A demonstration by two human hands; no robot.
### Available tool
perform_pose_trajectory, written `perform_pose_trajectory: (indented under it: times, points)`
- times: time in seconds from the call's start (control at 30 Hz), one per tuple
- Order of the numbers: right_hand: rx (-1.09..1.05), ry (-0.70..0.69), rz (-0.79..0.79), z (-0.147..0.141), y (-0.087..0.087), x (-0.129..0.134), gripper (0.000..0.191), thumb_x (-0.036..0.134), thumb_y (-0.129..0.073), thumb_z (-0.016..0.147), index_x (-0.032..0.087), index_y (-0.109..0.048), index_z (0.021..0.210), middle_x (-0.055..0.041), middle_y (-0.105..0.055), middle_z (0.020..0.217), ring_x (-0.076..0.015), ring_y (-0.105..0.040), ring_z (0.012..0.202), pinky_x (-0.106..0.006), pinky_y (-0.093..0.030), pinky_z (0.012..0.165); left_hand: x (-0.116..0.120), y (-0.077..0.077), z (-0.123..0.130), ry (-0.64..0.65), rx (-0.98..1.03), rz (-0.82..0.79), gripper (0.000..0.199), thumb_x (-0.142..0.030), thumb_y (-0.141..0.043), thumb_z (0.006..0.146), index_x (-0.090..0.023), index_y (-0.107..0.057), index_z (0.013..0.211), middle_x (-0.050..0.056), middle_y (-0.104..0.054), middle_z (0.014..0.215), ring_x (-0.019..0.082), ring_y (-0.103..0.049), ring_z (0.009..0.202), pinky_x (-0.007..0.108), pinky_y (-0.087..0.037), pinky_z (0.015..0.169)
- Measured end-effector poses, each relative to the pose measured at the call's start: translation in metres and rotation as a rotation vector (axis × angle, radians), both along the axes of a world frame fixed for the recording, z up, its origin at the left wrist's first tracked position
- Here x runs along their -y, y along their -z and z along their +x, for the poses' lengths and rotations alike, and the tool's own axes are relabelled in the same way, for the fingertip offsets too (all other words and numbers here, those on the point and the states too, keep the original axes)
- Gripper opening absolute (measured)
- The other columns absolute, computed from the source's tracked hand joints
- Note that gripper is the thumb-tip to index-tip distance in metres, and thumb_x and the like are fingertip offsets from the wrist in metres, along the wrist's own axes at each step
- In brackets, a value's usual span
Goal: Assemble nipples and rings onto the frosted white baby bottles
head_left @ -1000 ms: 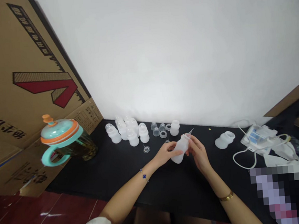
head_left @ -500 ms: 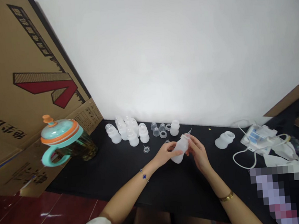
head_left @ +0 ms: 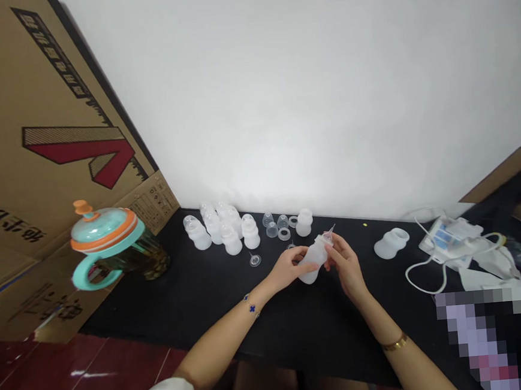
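A frosted white bottle (head_left: 312,264) is tilted to the right over the black table (head_left: 233,308), with my left hand (head_left: 290,265) wrapped round its body. At the bottle's neck sits a clear piece with a thin spout (head_left: 330,230). My right hand (head_left: 344,263) has its fingers closed at the neck, on the rim of the bottle. Beyond my hands stands an open bottle (head_left: 304,222). Clear domed caps (head_left: 271,229) and a ring (head_left: 284,234) lie left of it. Another spouted disc (head_left: 255,259) rests nearer my left forearm.
Several capped bottles (head_left: 232,239) stand in a group at the left. A large teal and orange jug (head_left: 111,243) is by the cardboard box (head_left: 6,179). An open bottle (head_left: 391,243) lies at the right, beside a white device with cables (head_left: 454,243).
The fingers of my right hand have shifted slightly at the bottle's neck, and more of the neck and clear piece shows. My left hand keeps its hold.
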State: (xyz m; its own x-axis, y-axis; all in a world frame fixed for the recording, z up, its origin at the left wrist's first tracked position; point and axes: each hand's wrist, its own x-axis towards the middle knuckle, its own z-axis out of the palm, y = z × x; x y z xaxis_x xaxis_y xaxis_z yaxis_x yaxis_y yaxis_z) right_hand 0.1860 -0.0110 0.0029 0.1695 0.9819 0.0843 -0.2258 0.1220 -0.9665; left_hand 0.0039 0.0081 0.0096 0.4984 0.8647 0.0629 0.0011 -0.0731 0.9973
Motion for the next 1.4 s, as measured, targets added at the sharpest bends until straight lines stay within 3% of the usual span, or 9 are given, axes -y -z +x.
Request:
perform_pose_trajectory:
  times: [0.27,0.47,0.57,0.73,1.0,1.23,1.4]
  points:
    - [0.004,-0.018,0.000,-0.0004,0.0012,0.0005,0.044,0.044,-0.079,0.078,0.026,-0.069,0.117,-0.0047,-0.068,0.110,-0.0086,-0.049,0.053,-0.026,-0.043,0.045,0.0012,0.0023,0.0001,-0.019,-0.032,0.009,0.047,-0.042,-0.078,0.076,-0.017,-0.070,0.115,0.009,-0.072,0.108,0.026,-0.066,0.094,0.032,-0.049,0.075]
    - [-0.054,-0.052,-0.051,0.0008,0.0017,0.0014,0.047,0.047,-0.073,0.084,0.022,-0.067,0.123,-0.0001,-0.064,0.073,-0.0132,-0.054,0.055,-0.025,-0.042,0.045,0.0006,0.0026,-0.0002,-0.025,-0.026,0.020,0.047,-0.042,-0.077,0.076,-0.016,-0.070,0.114,0.009,-0.073,0.108,0.026,-0.066,0.094,0.032,-0.049,0.075]
    - [-0.062,-0.044,-0.054,0.0009,-0.0005,0.0015,0.046,0.048,-0.073,0.084,0.021,-0.068,0.121,0.0014,-0.061,0.065,-0.0139,-0.054,0.053,-0.025,-0.041,0.045,0.0006,0.0028,-0.0002,-0.029,-0.031,0.022,0.047,-0.042,-0.077,0.076,-0.016,-0.070,0.115,0.009,-0.073,0.108,0.026,-0.066,0.094,0.031,-0.049,0.074]
    - [-0.053,-0.004,-0.027,0.0001,-0.0016,0.0009,0.043,0.045,-0.077,0.080,0.022,-0.069,0.115,0.0011,-0.063,0.072,-0.0115,-0.051,0.051,-0.025,-0.041,0.044,0.0004,0.0058,-0.0002,-0.035,-0.039,0.035,0.049,-0.043,-0.078,0.075,-0.017,-0.069,0.116,0.009,-0.072,0.111,0.025,-0.066,0.095,0.031,-0.049,0.074]
    - [-0.004,0.014,0.026,0.0007,0.0020,-0.0009,0.040,0.044,-0.079,0.078,0.025,-0.071,0.112,-0.0039,-0.066,0.104,-0.0069,-0.045,0.052,-0.024,-0.040,0.043,0.0010,0.0070,-0.0005,-0.042,-0.080,0.076,0.050,-0.044,-0.079,0.075,-0.019,-0.069,0.117,0.008,-0.072,0.110,0.024,-0.065,0.093,0.030,-0.049,0.073]
    - [0.062,0.014,0.005,0.0016,0.0025,-0.0016,0.041,0.044,-0.079,0.078,0.025,-0.070,0.113,-0.0010,-0.064,0.092,-0.0068,-0.041,0.051,-0.023,-0.039,0.043,0.0016,0.0067,-0.0004,-0.063,-0.123,0.167,0.049,-0.043,-0.080,0.074,-0.019,-0.070,0.116,0.007,-0.071,0.111,0.023,-0.064,0.095,0.031,-0.048,0.078]
    - [0.073,-0.008,-0.004,0.0003,0.0014,-0.0004,0.043,0.045,-0.080,0.077,0.024,-0.070,0.113,-0.0025,-0.064,0.093,-0.0077,-0.042,0.052,-0.023,-0.039,0.043,0.0025,0.0058,0.0000,-0.050,-0.097,0.133,0.048,-0.044,-0.079,0.075,-0.019,-0.070,0.115,0.007,-0.071,0.109,0.022,-0.064,0.092,0.030,-0.048,0.076]
